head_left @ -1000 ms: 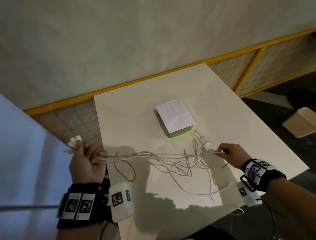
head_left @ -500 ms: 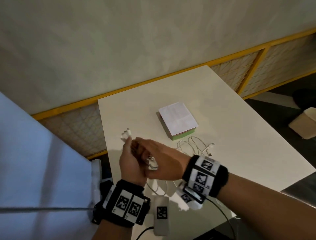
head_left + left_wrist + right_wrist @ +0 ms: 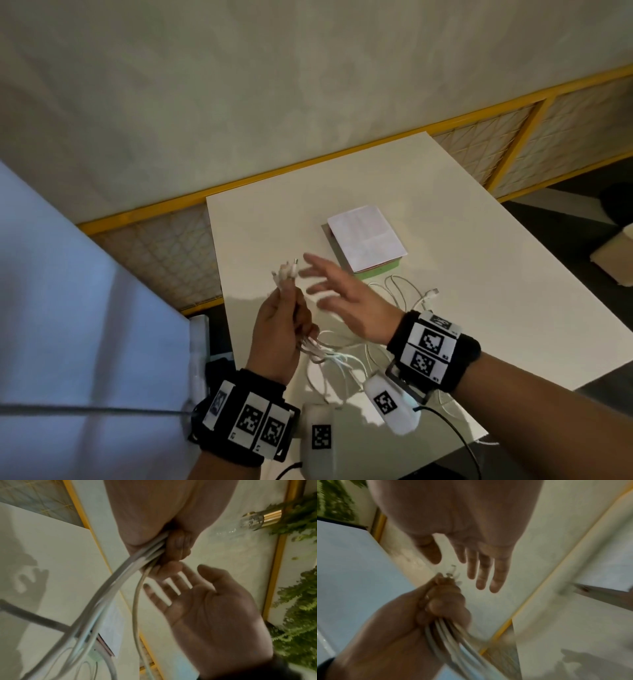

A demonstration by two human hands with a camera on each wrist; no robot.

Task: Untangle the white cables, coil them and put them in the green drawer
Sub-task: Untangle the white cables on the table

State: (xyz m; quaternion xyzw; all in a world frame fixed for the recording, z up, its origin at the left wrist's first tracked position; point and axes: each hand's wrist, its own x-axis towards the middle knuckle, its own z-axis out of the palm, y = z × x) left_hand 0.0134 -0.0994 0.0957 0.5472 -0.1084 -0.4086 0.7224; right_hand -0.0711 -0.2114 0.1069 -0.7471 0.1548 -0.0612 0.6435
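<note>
My left hand (image 3: 282,318) grips a bundle of white cables (image 3: 329,356) upright over the table's near left part. Their plug ends (image 3: 287,270) stick out above my fist. In the left wrist view the cables (image 3: 120,574) run out from under my curled fingers. In the right wrist view the same fist (image 3: 443,601) clamps the strands. My right hand (image 3: 337,291) hovers just right of the plugs, fingers spread and straight, holding nothing. More cable loops (image 3: 407,294) lie on the table below it. The green drawer (image 3: 373,272) sits behind, under a white paper sheet (image 3: 366,236).
The white table (image 3: 479,274) stands against a yellow-framed lattice panel (image 3: 513,137). A pale blue surface (image 3: 68,308) fills the left side. A beige box (image 3: 616,257) lies on the dark floor at right.
My left hand brought the cable bundle from the left edge in over the table and turned it upright. My right hand let go of the strands, came across, then opened and spread beside the plugs.
</note>
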